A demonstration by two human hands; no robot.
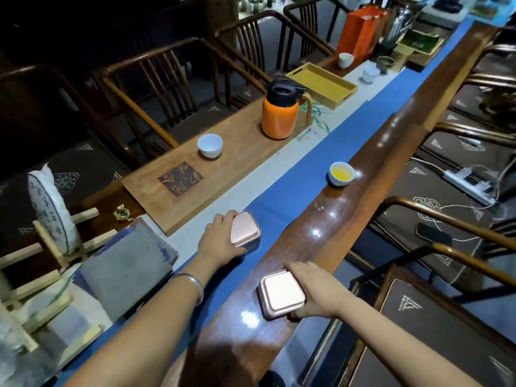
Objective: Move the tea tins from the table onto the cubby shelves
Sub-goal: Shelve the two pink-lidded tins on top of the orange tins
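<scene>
- both hands hold a tin each; the left hand (pixel 216 241) is wrapped around the far pink tin (pixel 245 229) from its left side, with the thumb low on the near wall; the right hand (pixel 315 289) grips the near pink tin (pixel 282 293) from its right side, fingers over the far edge and thumb under the near corner
- the far pink tin sits in the middle of the frame on the blue cloth strip (pixel 282 199); the near pink tin sits lower and a bit to the right, on the shiny brown table edge (pixel 346 208); the two tins are apart, not touching
- each tin is square and flat, with no long side to turn; each hand is already on the tin closest to it, so no arm has to cross the other
- no cubby shelves show in this view; i think the person must lift both tins and turn to find them
- a cup with yellow tea (pixel 341 173) stands on the brown edge, up and right of the tins; the orange flask (pixel 280 110) and a white cup (pixel 210 145) stand on the wooden tray (pixel 178 210) further up; a straight lift should stay away from all of them, i think
</scene>
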